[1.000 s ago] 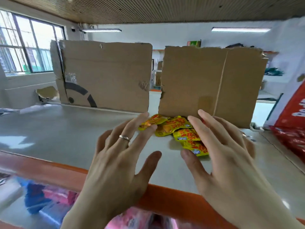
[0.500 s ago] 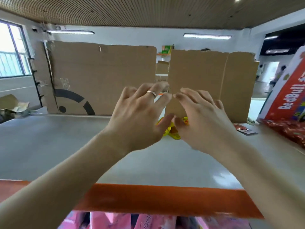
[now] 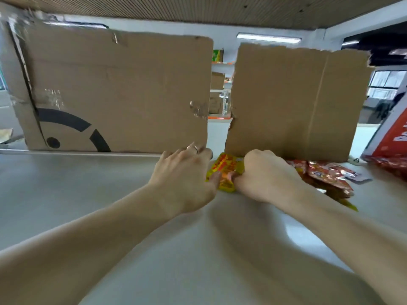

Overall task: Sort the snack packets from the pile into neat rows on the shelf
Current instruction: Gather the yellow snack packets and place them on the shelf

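Grey shelf (image 3: pixel 88 194) with both hands meeting at the yellow packets (image 3: pixel 226 168) in the middle of the frame.

At the back, two cardboard sheets stand upright, a larger one (image 3: pixel 121 91) at left centre with a black curved print and a torn-edged one (image 3: pixel 286 102) at right centre. The yellow packets lie in a small heap just in front of the gap between them. The left hand (image 3: pixel 185 175) (a ring (image 3: pixel 195 148) on one finger) reaches forward with its fingers loosely extended and its thumb touching the heap's left edge. The right hand (image 3: pixel 266 175) is knuckles-up, its fingers curled down over the heap and its thumb pinching a packet from the front. Red packets (image 3: pixel 326 172) lie on the shelf just right of that hand, and a red box (image 3: pixel 389 139) leans at the right edge of the frame.
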`<state>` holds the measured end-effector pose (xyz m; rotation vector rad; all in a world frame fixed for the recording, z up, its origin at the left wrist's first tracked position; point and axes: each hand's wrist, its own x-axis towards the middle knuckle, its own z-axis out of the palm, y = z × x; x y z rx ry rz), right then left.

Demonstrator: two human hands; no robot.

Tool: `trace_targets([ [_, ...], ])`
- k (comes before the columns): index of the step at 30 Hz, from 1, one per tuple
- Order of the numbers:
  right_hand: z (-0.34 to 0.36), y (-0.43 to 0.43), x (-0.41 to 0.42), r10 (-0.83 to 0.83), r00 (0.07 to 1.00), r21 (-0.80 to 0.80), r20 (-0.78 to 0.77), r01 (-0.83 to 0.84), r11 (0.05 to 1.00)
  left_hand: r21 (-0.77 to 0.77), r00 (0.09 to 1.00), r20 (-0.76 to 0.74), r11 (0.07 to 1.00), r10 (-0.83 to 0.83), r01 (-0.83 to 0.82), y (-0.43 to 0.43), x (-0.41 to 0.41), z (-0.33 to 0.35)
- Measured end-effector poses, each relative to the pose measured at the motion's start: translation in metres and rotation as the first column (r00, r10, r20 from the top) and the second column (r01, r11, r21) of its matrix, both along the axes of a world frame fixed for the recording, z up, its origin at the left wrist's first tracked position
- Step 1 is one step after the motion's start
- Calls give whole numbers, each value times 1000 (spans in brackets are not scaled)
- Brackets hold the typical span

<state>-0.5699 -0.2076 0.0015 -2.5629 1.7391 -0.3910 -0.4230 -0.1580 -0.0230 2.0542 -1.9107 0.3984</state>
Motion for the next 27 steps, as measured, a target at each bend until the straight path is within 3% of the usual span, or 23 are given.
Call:
trace_targets([
  [5,-9,-13,1,42,986,51,158,-50,997,23,991,-82,993,-109,112,-5,-8,-8],
  [10,-5,-24,-6,151,940,-5,306,-157,988,31,924,-376,996,-63,81,-9,1,-4],
  [14,10,-25,-18,263,831,-46,490,-276,960,-3,715,-699,1000,12,-20,-12,9,11],
  [18,20,-25,-32,308,674,-38,672,-384,923,-201,435,-882,980,-181,1,-9,14,27],
  [21,20,-20,-33,438,657,-106,614,-481,870,-312,322,-898,950,-299,12,-4,14,34],
  [27,11,-12,-29,583,692,-291,427,-505,813,-470,394,-807,882,-440,21,-3,19,32],
])
